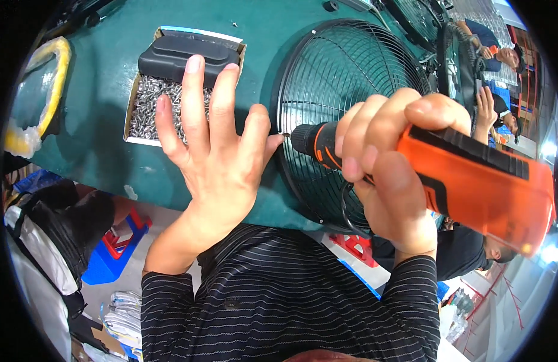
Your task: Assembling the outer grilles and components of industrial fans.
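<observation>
My right hand wraps round an orange and black power screwdriver, its chuck pointing left. The bit tip is at the left rim of a round black wire fan guard, which lies on the green table. My left hand is open, its fingers spread over an open box of small silver screws. Its thumb tip is right at the bit; whether a screw sits there is too small to tell. A black plastic block-shaped part lies on top of the screws.
A yellow ring-shaped piece with clear wrap lies at the table's left. More black fan guards stand at the far right. Several people are beyond the right side, and a blue and red stool is below the table at left.
</observation>
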A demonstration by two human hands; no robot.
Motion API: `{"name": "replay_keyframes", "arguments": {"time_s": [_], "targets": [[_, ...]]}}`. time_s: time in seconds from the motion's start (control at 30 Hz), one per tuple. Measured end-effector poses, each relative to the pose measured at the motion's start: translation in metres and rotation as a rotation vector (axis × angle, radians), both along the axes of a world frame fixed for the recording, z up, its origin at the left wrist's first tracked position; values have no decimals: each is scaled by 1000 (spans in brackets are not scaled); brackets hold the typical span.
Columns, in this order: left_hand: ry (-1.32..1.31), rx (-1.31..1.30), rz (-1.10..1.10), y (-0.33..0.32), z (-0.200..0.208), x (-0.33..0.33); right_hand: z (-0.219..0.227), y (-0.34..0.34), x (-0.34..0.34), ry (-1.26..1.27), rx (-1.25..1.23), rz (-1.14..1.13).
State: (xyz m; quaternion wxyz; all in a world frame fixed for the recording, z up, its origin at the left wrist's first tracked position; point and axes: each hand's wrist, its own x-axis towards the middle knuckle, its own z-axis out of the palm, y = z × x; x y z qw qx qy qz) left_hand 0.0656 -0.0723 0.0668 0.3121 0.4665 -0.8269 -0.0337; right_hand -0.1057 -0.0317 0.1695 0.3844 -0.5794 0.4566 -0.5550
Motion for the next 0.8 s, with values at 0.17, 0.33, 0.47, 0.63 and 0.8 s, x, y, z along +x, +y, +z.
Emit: {"name": "replay_keyframes", "arguments": {"time_s": [0.17,0.33,0.47,0.63,0.8], "targets": [[-62,48,-5,1,1,8,-7,-9,-2,-72,-75,91],[141,-20,-67,24,-4,18,-10,-9,-1,-60,-86,112],[118,6,-215,45,-18,18,-12,-12,1,-6,-99,120],[194,0,-276,54,-28,18,-6,-14,4,7,-51,116],[237,64,-374,56,-36,18,-2,-13,7,46,-15,109]]}}
